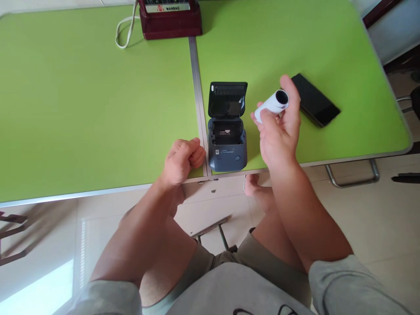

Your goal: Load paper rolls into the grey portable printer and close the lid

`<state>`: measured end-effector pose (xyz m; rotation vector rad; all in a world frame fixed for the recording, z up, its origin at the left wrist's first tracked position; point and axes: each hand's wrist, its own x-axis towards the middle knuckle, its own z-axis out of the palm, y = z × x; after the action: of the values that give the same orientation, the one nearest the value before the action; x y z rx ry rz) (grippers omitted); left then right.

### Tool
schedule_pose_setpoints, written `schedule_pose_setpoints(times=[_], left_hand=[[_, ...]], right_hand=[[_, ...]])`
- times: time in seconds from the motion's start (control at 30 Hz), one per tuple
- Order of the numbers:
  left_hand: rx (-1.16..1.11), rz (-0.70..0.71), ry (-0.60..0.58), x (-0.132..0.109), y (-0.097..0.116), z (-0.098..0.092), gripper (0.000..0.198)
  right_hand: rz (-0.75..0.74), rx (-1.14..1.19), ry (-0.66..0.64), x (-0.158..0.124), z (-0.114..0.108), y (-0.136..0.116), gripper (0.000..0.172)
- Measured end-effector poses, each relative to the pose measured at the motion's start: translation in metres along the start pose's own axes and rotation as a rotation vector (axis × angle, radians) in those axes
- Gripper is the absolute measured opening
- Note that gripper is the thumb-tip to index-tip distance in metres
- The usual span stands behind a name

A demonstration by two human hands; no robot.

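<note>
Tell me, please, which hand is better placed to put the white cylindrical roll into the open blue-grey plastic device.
Probably the right hand: it holds the roll near the device, while the left hand is curled shut.

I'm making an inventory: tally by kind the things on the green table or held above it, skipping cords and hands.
Label printer: 1
White roll: 1
Smartphone: 1
Maroon WANBAO-marked device: 1
Total: 4

Maroon box (pixel 172 29) is showing WANBAO (pixel 172 8), and the blue-grey gadget (pixel 226 164) is sporting a power symbol (pixel 238 158) plus unreadably tiny print (pixel 227 152).
</note>
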<state>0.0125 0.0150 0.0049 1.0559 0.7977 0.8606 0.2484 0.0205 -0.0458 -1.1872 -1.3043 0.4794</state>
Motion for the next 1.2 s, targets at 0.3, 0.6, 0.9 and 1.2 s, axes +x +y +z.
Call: schedule_pose_setpoints(times=[0.3,0.6,0.9,1.2], left_hand=[[0.04,0.056,-0.182,-0.002,0.001,-0.005,0.07],[0.121,0.161,0.015,-0.01,0.028,0.028,0.055],[0.12,0.172,0.021,-0.002,0.021,0.029,0.055],[0.604,0.442,0.328,0.006,-0.002,0.012,0.058]], right_hand=[[-0.137,-0.056,-0.05,-0.005,0.004,-0.025,0.059],[-0.33,-0.096,-0.251,-0.013,0.024,-0.076,0.054],[-0.287,-0.014,-0.242,-0.013,0.026,-0.081,0.029],[-0.291,-0.097,-0.168,-0.001,0.013,-0.069,0.025]])
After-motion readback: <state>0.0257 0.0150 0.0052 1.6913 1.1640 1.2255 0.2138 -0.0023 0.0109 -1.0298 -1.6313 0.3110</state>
